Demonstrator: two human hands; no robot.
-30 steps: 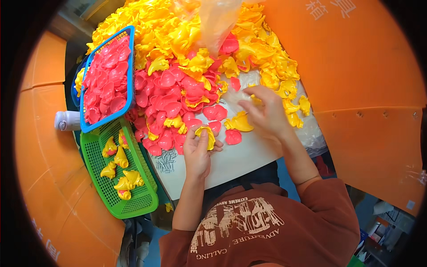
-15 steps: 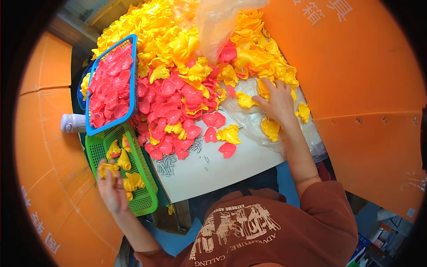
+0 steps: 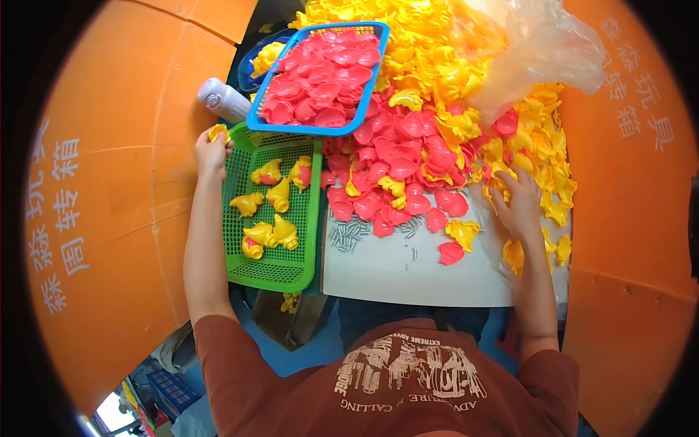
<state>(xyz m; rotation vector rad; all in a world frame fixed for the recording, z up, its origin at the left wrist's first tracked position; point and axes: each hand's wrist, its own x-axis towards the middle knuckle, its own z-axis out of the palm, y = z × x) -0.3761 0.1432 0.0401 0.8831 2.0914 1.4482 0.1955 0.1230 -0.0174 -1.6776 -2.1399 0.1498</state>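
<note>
Small curved glossy yellow plastic piece (image 3: 218, 132): held up in left hand (image 3: 211, 156), partly hidden by fingers. Curved yellow plastic shells (image 3: 555, 180): loosely heaped, overlapping, some at right hand's (image 3: 519, 204) fingertips.

Head-worn fisheye, looking down on tabletop (image 3: 415, 285).

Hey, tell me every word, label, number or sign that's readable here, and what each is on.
I won't copy out wording, but print shows here:
Left orange panel: large pale characters, legible.
Right orange panel: pale characters, legible.
Brown shirt: pale lettering around a pale picture, partly legible.
Blue item, lower left: any marks are too small to read.
</note>
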